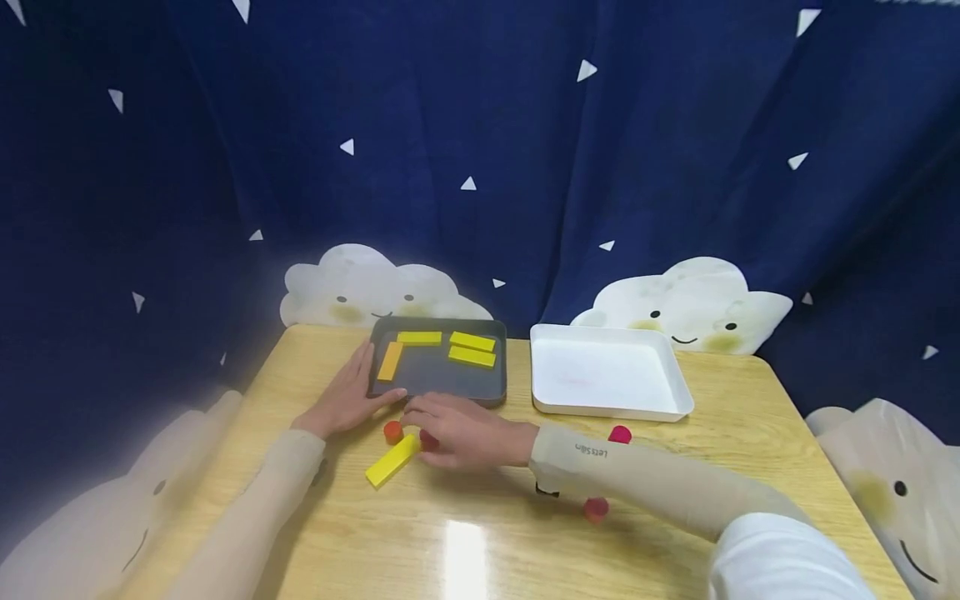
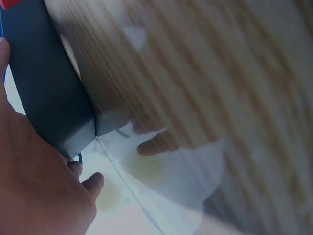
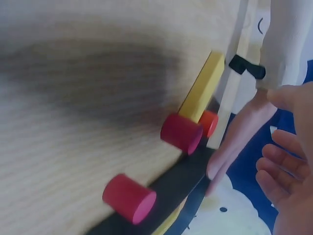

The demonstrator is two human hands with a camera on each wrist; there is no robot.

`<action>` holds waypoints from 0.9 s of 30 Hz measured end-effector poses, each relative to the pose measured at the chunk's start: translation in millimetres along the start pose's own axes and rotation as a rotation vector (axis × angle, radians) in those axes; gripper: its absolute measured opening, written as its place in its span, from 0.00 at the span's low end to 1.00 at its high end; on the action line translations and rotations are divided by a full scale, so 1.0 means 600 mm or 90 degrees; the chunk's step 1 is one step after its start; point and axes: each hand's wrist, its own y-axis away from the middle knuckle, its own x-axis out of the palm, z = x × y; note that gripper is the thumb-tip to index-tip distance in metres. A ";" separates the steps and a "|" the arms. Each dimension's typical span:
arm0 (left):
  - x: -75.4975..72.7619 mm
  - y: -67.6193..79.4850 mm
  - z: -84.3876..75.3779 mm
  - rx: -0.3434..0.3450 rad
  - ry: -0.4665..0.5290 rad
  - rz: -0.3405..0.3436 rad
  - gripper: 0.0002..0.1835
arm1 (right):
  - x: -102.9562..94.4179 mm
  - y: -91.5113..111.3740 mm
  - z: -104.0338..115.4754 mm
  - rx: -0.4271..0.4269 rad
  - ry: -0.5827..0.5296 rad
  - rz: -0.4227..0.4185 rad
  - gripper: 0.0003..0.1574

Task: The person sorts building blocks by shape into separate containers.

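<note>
My left hand [image 1: 348, 402] rests at the near left corner of the dark grey tray [image 1: 450, 385], its fingers along the left wall and its thumb by the front rim. Inside the tray lie several yellow blocks [image 1: 472, 357] and one orange block [image 1: 390, 361]. Just in front of it my right hand [image 1: 468, 429] hovers with loosely bent fingers, holding nothing in the right wrist view. Below and beside that hand are a loose yellow block [image 1: 392, 462], an orange-red cylinder [image 1: 393, 432] and a crimson cylinder [image 3: 182, 133]. A second crimson cylinder [image 3: 129, 198] stands near the tray.
A white tray [image 1: 611, 411] stands to the right of the dark one. Two more crimson cylinders [image 1: 620, 434] lie by the right forearm, partly covered by it. A dark blue curtain [image 1: 480, 125] with clouds hangs behind the wooden table [image 1: 360, 550].
</note>
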 end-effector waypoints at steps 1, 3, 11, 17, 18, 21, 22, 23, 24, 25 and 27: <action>0.000 0.000 0.001 0.000 -0.002 0.000 0.67 | 0.003 0.001 0.004 -0.005 0.001 0.001 0.27; 0.001 0.002 0.003 0.003 -0.005 -0.001 0.67 | 0.010 0.002 0.011 -0.011 -0.001 0.008 0.27; 0.001 0.000 0.006 0.009 -0.004 -0.003 0.68 | 0.020 -0.003 0.030 -0.006 0.001 0.073 0.32; 0.002 -0.001 0.006 0.016 -0.005 -0.003 0.67 | 0.036 -0.012 0.034 0.000 0.012 0.112 0.31; 0.002 -0.001 0.006 0.017 -0.006 -0.002 0.66 | 0.038 -0.014 0.035 0.002 0.011 0.117 0.31; 0.001 -0.001 0.005 0.018 -0.004 -0.003 0.66 | 0.043 -0.019 0.036 0.003 0.008 0.125 0.29; 0.001 -0.001 0.005 0.018 -0.002 -0.003 0.66 | 0.043 -0.021 0.036 0.004 0.006 0.127 0.29; 0.000 0.000 0.005 0.019 -0.001 -0.005 0.66 | 0.044 -0.022 0.037 0.003 0.008 0.129 0.29; 0.000 0.000 0.005 0.017 0.000 -0.005 0.66 | 0.046 -0.024 0.037 0.002 0.009 0.130 0.28; 0.000 0.000 0.005 0.016 0.002 -0.007 0.66 | 0.049 -0.025 0.037 0.000 0.010 0.131 0.28; 0.000 0.000 0.005 0.015 0.002 -0.006 0.67 | 0.054 -0.028 0.036 -0.006 0.015 0.131 0.26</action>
